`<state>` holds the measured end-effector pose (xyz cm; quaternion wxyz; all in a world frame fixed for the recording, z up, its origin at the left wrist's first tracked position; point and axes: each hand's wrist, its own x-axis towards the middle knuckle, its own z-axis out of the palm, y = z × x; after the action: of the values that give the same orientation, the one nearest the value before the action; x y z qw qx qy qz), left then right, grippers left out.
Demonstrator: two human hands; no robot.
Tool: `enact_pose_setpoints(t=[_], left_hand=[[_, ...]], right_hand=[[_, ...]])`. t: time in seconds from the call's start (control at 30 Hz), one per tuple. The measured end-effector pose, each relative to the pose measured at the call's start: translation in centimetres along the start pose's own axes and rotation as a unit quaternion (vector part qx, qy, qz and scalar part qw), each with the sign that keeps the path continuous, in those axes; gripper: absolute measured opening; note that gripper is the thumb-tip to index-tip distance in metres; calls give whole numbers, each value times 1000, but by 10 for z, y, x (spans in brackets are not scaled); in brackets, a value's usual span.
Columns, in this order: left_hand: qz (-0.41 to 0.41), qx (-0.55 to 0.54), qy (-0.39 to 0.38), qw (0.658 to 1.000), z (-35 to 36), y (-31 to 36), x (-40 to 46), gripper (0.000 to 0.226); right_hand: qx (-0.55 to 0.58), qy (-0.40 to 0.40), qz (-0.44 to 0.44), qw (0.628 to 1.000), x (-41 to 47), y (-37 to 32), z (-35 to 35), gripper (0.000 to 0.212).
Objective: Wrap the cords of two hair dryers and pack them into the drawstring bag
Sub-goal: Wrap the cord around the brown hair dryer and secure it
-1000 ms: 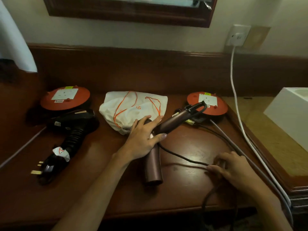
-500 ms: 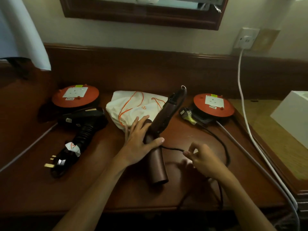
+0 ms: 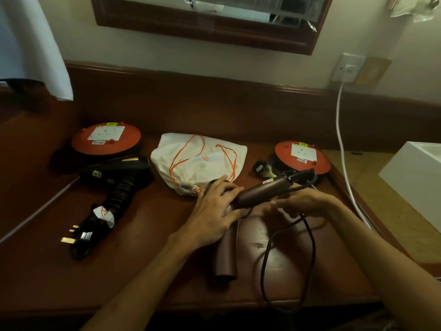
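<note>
Drawstring bag [image 3: 200,161] cinched, bulging, contents hidden, beside brown dryer [image 3: 260,192].

Wood desk [image 3: 148,259]: 2 dryers [image 3: 114,185] [image 3: 226,254], bag [image 3: 202,161], 2 reels [image 3: 106,139] [image 3: 303,156].

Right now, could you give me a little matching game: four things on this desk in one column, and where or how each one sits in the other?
Things:
1. black hair dryer
2. brown hair dryer
3. white cloth drawstring bag
4. white wall cable

States:
A. plugged into the wall socket
B. lying untouched, cord wound round its handle
C. pulled shut, between the two dryers
D. held under both hands

Pairs: 1-B, 2-D, 3-C, 4-A
</note>
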<state>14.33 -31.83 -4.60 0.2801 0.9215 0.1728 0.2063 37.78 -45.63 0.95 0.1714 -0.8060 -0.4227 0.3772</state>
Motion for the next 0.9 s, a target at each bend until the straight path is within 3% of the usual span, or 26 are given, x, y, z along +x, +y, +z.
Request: enact_pose_setpoints(t=[0.1,0.2,0.3,0.43,0.53,0.67,0.83,0.9], left_hand=[[10,-12,12,1000,4,8,5,58],[-13,-71,28,997,-1,14,12,68],[-67,-122,-35,990,-15,19,15,104],[-78,-24,-106,991,-17,37,18,113],[-109,-11,-103,989,-15,43,23,99],[-65,23,-87,994,-17,47,23,52],[-45,46,-84,994,-12,40,20,47],[-66,39,-64,995,-10,39,20,47]], right_hand=[[-60,64,-21,996,4,8,-18,43],[-162,64,-83,981,4,-21,-30,4],[-175,82,-104,976,9,-48,-42,11],[-230,71,-119,963,10,-69,-40,24],[-239,61,-195,949,-13,-95,-27,22],[-272,-51,-231,933,-51,-97,-5,22],[-205,-113,-199,952,-86,-69,4,18],[-209,-54,-175,961,-94,-55,3,14]])
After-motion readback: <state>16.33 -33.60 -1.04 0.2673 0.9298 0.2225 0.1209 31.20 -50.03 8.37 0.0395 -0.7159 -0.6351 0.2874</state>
